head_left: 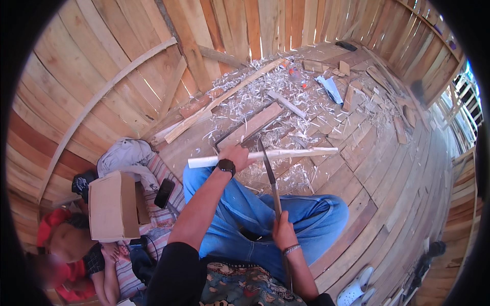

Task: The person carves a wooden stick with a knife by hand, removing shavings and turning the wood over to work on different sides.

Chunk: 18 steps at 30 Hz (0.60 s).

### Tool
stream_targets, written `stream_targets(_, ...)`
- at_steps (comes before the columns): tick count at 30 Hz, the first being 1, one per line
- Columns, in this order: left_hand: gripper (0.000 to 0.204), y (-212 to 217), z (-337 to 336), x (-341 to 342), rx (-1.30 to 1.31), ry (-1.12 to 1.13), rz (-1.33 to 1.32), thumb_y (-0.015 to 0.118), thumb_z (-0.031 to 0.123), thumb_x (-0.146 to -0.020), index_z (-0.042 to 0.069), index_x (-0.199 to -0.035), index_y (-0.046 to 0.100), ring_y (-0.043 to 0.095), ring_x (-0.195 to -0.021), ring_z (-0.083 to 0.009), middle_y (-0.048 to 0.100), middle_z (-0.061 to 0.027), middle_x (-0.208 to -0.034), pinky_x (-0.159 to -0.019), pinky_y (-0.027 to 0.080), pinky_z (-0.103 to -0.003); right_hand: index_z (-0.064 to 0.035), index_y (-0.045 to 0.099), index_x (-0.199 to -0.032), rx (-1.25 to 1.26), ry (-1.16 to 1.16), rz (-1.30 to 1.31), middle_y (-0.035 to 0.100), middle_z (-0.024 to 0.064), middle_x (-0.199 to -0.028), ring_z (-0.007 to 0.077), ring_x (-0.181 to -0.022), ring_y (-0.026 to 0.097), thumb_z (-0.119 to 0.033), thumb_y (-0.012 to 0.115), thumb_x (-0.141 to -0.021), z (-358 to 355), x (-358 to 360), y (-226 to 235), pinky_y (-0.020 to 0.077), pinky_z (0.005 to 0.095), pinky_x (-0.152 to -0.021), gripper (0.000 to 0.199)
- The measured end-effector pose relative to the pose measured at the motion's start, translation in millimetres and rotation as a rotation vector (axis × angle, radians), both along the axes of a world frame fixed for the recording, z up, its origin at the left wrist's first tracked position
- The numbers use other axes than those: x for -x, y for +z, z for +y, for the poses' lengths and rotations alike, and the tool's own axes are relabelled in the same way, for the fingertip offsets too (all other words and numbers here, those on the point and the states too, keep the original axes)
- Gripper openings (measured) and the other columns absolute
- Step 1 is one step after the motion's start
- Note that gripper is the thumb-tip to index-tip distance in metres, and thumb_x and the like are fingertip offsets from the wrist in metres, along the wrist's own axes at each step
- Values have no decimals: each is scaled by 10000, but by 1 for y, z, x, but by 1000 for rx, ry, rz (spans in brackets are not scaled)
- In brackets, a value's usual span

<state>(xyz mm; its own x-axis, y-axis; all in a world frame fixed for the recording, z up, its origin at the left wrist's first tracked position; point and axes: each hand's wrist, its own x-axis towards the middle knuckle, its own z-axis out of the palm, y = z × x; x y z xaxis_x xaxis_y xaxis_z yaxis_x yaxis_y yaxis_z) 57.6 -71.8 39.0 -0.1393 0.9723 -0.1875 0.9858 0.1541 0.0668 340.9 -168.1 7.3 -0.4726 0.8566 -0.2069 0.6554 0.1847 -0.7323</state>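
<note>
My left hand [237, 156], a dark watch on its wrist, is closed around a pale wooden stick [301, 152]. The stick lies crosswise in front of my bent knees, its left end by my left knee. In my right hand [285, 233] is a long-handled knife [269, 169], its dark blade pointing away from me. The blade crosses the stick just right of my left hand; whether it touches the wood I cannot tell. My fingers hide part of the knife's wooden handle. A bracelet circles my right wrist.
Curled wood shavings [245, 81] cover the plank floor, with boards [252, 125] and a long strip [229, 99] ahead. A cardboard box [112, 206] and a phone [164, 193] are at left, near another person [71, 250]. Light clogs [356, 288] sit at lower right.
</note>
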Motion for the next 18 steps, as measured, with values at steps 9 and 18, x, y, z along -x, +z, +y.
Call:
stream_targets(9,497,-2,5,1,-70,-23,23,570,503,-872,28,-818,705,667,-815,-341,683,-176,-829,-713,519,-454,21,351,-1049,21,39,42,591,354,-756,541,-784,569,-96,490,-916,15,4,10,441,609,-682,225)
stream_targets(18,524,-4,6,11,-88,-53,6,579,510,-862,6,-780,695,666,-773,-354,679,-191,-788,-692,522,-463,12,378,-1107,0,62,30,605,340,-809,545,-816,561,-110,520,-909,50,23,-13,420,609,-724,272)
